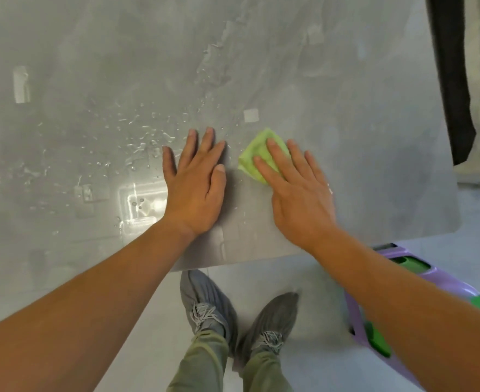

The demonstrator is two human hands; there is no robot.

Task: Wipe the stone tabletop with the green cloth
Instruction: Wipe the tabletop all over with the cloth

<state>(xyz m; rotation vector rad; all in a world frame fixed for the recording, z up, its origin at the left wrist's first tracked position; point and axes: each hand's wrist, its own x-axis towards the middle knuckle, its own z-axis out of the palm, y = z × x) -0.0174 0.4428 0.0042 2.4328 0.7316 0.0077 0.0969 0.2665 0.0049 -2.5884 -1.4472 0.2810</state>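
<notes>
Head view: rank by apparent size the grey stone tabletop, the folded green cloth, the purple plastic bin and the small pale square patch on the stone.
1. Grey stone tabletop, largest by far.
2. Purple plastic bin, partly hidden by the right arm and nearer the camera, so its true rank is unsure.
3. Folded green cloth, partly under the right hand.
4. Small pale square patch.

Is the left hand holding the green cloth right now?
No. The left hand lies flat and bare on the stone tabletop, while the right hand presses the green cloth.

Bright, even light; white glare reflects off the wet tabletop (137,205) at lower left, soft shadows beneath both palms, slight blur, wide-angle bending at edges
</notes>
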